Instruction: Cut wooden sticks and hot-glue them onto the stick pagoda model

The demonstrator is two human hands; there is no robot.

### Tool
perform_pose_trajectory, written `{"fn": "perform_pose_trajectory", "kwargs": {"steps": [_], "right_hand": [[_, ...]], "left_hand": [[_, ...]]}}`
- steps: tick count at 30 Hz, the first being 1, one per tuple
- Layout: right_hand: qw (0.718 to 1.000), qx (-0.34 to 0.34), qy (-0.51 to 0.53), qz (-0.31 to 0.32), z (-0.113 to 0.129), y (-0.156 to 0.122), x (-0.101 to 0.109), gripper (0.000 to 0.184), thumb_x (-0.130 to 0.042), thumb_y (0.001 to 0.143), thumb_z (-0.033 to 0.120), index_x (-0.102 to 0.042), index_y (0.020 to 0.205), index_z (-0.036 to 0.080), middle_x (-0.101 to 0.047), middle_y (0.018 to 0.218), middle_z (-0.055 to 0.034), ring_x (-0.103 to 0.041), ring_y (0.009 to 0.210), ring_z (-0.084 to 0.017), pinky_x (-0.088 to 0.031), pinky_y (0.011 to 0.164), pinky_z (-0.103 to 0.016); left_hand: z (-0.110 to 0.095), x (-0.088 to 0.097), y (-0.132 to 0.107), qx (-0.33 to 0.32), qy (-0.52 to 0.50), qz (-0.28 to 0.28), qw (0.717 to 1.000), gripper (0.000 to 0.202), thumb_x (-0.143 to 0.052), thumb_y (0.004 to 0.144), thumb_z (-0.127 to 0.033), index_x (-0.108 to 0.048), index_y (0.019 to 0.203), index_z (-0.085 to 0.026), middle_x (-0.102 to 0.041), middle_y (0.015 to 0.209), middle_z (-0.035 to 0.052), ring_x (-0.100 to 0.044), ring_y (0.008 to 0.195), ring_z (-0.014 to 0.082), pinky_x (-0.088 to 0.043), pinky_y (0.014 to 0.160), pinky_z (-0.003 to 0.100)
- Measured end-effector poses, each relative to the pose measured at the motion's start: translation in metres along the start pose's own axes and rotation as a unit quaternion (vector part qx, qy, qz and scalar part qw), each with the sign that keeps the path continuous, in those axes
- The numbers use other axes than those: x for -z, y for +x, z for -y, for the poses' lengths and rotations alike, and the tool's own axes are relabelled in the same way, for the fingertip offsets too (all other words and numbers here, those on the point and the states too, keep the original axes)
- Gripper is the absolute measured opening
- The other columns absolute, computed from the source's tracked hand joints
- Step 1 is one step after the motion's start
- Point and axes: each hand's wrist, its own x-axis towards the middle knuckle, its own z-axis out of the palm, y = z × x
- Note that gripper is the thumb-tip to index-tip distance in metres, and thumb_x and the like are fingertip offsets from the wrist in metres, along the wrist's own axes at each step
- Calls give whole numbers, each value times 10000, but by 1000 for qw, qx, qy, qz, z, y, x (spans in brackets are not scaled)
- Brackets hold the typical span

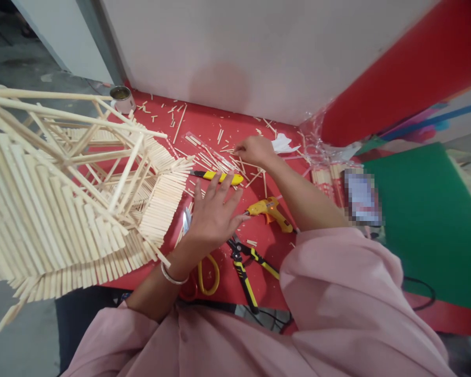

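1. Left hand (pixel 215 214): fingers spread wide, palm down, nothing seen in its grasp; thumb tip beside the nozzle of the glue gun (pixel 273 211), contact unclear to us.
2. Right hand (pixel 258 151): fingers drawn narrow at the loose sticks (pixel 212 161); we cannot tell whether one is pinched.
3. These sticks lie scattered on the red surface (pixel 277 246), beyond the left hand and leftward of the right.
4. Stick model (pixel 51 204): we note it left of both hands, near the left wrist.
5. Knife (pixel 237 179): at the left fingertips.
6. Pliers (pixel 239 262) and scissors (pixel 217 273): nearer us than the left hand.
7. Tissue (pixel 284 144): just right of the right hand.
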Motion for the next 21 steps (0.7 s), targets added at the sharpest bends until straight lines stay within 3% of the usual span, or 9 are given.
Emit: {"fn": "perform_pose_trajectory", "kwargs": {"steps": [6,10,12,15,16,18,19,21], "right_hand": [[995,-26,91,-38,12,26,-4,287,-613,882,284,-750,1120,204,-721,1131,-98,-619,1026,-212,-442,864,-309],[991,-44,125,-29,19,44,-9,219,-661,861,298,-747,950,118,-721,988,-115,-612,947,-173,-424,845,-283],[986,-47,157,-30,20,42,-6,193,-670,851,299,-722,864,113,-712,930,-109,-607,896,-166,-431,822,-284],[967,-30,248,-44,24,13,11,209,-627,882,358,-683,909,159,-691,905,-59,-584,804,-129,-453,747,-263],[950,-20,308,-45,26,-3,19,232,-618,887,403,-669,933,182,-675,890,-34,-569,766,-109,-454,708,-247],[850,5,527,-21,35,-44,37,302,-733,782,473,-649,895,206,-623,836,-2,-532,709,-88,-439,639,-233],[803,14,596,-5,41,-66,45,355,-806,695,482,-642,852,209,-594,803,14,-510,686,-79,-429,617,-227],[755,13,656,6,56,-110,57,398,-866,604,478,-640,786,205,-562,747,34,-452,629,-61,-392,573,-220]], "left_hand": [[1,1,1,15,-3,-6,1000,551,-453,966,-523,-527,1413,-210,-324,1621,164,-252,1514,377,-240,1157,708],[3,-1,0,25,-9,-22,999,527,-521,946,-492,-544,1397,-221,-365,1598,168,-272,1505,382,-249,1156,703],[5,-4,0,25,-22,-42,999,504,-534,945,-478,-563,1376,-217,-399,1577,172,-300,1494,378,-248,1159,700],[6,-7,1,25,-86,-109,990,438,-549,948,-452,-626,1288,-186,-505,1493,184,-425,1419,360,-294,1156,663],[5,-6,2,24,-128,-140,982,402,-557,950,-437,-649,1243,-178,-566,1430,180,-490,1365,338,-340,1147,623],[2,-2,3,29,-242,-194,950,327,-571,951,-402,-681,1161,-176,-670,1274,152,-604,1221,272,-465,1076,499],[-1,1,4,38,-308,-211,927,295,-578,950,-390,-688,1129,-182,-700,1202,132,-641,1145,239,-525,1001,427],[-8,9,3,75,-445,-223,864,269,-602,936,-395,-686,1094,-193,-724,1082,95,-688,972,184,-585,789,303]]}}
